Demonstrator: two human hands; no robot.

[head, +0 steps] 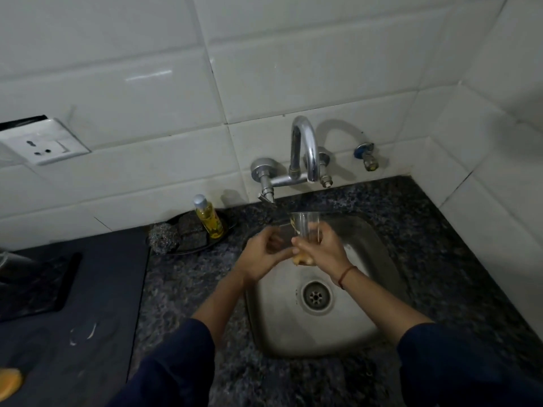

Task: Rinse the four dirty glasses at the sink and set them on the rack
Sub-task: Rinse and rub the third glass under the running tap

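The right hand [321, 249] is wrapped round a clear glass [305, 226], fingers curled about its lower half, and holds it upright above the back part of the sink [282, 339]. A red thread [347, 276] circles that wrist. The left hand [264, 254] sits just beside it, fingers bent and reaching to the base of the glass. The blur there hides whether they pinch the glass or only touch it. A yellowish tint shows at the bottom of the glass.

The glass's open rim lies just under the tap [305, 151], which is fixed to the white tiled wall [293, 69] behind the sink. The drain [316, 296] lies in the sink floor, nearer the person than the hands. Both dark blue sleeves [176, 362] come in over the sink's near edge.

The sink is set into a speckled dark worktop [440, 230]. To the left of the sink, against the wall, a black tray [194, 249] carries a bottle of yellow liquid [209, 218] and a steel scrubber [162, 237]. Farther left of the sink a wall socket [44, 143] sits above a dark mat [97, 289].
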